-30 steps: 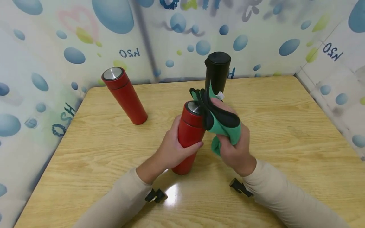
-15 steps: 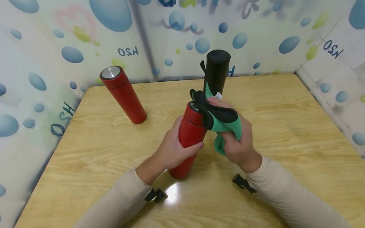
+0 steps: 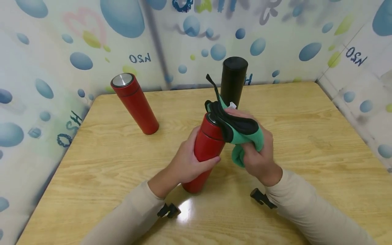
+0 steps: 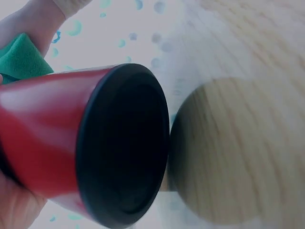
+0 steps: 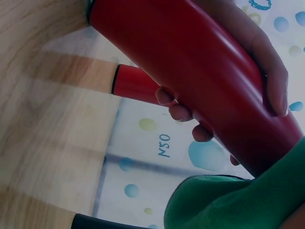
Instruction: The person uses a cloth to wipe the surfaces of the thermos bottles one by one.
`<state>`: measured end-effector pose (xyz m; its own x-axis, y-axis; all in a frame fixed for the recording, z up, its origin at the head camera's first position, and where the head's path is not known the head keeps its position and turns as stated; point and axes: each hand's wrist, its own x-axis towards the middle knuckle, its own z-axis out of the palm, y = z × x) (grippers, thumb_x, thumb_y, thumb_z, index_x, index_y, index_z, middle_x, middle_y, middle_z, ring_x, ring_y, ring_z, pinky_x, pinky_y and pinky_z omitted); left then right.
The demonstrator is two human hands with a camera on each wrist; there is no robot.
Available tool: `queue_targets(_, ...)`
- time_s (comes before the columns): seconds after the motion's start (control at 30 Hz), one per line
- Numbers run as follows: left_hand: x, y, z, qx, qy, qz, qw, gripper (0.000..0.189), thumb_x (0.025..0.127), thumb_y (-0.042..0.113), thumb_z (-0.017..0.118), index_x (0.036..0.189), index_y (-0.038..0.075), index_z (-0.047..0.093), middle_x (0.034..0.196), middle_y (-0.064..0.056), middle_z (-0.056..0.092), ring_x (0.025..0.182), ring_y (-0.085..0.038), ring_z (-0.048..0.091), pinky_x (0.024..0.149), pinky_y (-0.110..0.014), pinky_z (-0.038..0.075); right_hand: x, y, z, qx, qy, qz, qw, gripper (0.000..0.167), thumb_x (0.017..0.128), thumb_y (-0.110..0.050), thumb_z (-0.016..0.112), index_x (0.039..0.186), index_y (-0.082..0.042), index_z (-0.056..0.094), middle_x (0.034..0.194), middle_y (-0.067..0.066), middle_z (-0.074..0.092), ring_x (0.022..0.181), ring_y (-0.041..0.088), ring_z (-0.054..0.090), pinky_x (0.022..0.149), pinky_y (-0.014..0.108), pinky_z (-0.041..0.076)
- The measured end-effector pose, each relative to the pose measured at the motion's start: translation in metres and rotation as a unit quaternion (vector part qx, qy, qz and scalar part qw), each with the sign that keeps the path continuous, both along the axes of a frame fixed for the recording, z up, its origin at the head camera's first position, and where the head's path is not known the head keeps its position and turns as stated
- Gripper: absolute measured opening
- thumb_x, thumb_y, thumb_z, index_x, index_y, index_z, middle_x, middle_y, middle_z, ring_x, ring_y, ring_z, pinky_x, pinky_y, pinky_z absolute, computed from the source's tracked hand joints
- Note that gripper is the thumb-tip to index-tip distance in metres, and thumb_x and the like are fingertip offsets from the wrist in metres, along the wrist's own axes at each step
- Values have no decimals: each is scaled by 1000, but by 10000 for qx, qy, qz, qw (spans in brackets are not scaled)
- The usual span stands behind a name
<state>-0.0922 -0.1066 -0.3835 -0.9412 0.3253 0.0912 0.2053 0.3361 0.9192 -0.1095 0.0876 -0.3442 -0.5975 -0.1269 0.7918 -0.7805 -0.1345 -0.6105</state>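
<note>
A red thermos bottle (image 3: 209, 147) leans with its top to the right, gripped around the middle by my left hand (image 3: 187, 164). Its black base (image 4: 125, 148) shows in the left wrist view, tipped up at the tabletop; whether an edge touches the wood I cannot tell. My right hand (image 3: 260, 157) holds a bunched green cloth (image 3: 256, 139) with black trim, a thin black strap and a white tag. The cloth lies against the silver-topped lid and covers much of it. In the right wrist view, left fingertips (image 5: 179, 112) wrap the bottle's side.
A second red thermos bottle (image 3: 134, 103) stands at the back left of the wooden table (image 3: 92, 163). A black bottle (image 3: 233, 80) stands at the back, behind the cloth. A patterned wall (image 3: 171, 44) borders the table's far edge.
The held bottle leans further to the right. My right hand and the cloth have shifted slightly right with its top. The cloth's strap has swung out to the left.
</note>
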Motion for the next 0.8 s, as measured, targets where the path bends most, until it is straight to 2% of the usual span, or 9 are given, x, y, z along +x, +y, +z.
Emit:
queue_targets(0.1,0,0,-1,-10,16,-76,10000,77,81,28,79,144,25,35,119,5,63,101,-15,65,80,-34,59,1,0,-4,-22,-421,106,9991,36,96,8,42,128,19,53,133,7,66,123,23,63,105,35,51)
queue_targets(0.13,0,0,-1,-6,28,-103,9999,77,82,28,79,144,25,35,119,5,63,101,-15,65,80,-34,59,1,1,-5,-29,-522,83,9986,36,96,9,41,128,18,53,132,6,67,118,20,66,101,33,53)
queue_targets(0.23,-1,0,-1,-40,71,-135,9999,75,82,28,79,143,25,36,118,5,64,101,-15,65,79,-34,59,1,2,-6,-168,-623,-6,9979,36,94,10,40,125,18,56,128,7,69,112,19,69,97,32,56)
queue_targets(0.3,-1,-1,0,-146,69,-112,9998,76,80,28,80,143,26,36,118,7,64,101,-14,65,79,-34,59,1,2,-6,-261,-547,-69,9981,35,93,11,40,122,17,58,125,9,70,110,20,69,97,32,56)
queue_targets(0.5,1,-3,2,-409,131,-74,9991,81,78,29,82,144,27,35,120,10,62,104,-11,64,81,-33,59,2,1,-6,-479,112,-254,9985,32,89,11,40,112,21,60,119,13,71,112,26,67,101,33,53)
queue_targets(0.57,0,-3,2,-377,238,-64,9990,81,79,30,81,145,28,35,120,10,62,104,-11,64,81,-33,59,2,0,-6,-525,161,-172,9983,32,91,10,40,114,21,59,120,14,70,114,27,66,102,34,53)
queue_targets(0.63,-1,-4,1,-286,349,-96,9989,81,79,29,81,145,27,34,120,10,62,105,-11,64,81,-33,59,2,-1,-7,-554,31,-50,9984,34,93,9,40,119,18,60,123,14,70,116,26,66,103,35,53)
queue_targets(0.7,-1,-4,0,-173,401,-184,9989,82,79,27,81,146,27,34,121,9,62,106,-11,63,82,-33,59,3,-1,-9,-593,-252,-68,9979,36,94,10,41,117,6,68,112,5,74,99,14,72,88,26,59)
queue_targets(0.8,-1,-3,-1,-62,466,-335,9983,82,79,26,81,146,26,34,122,8,62,107,-11,63,83,-32,59,3,0,-10,-605,-631,-21,9962,41,94,11,39,119,-1,69,110,2,75,80,7,71,76,21,60)
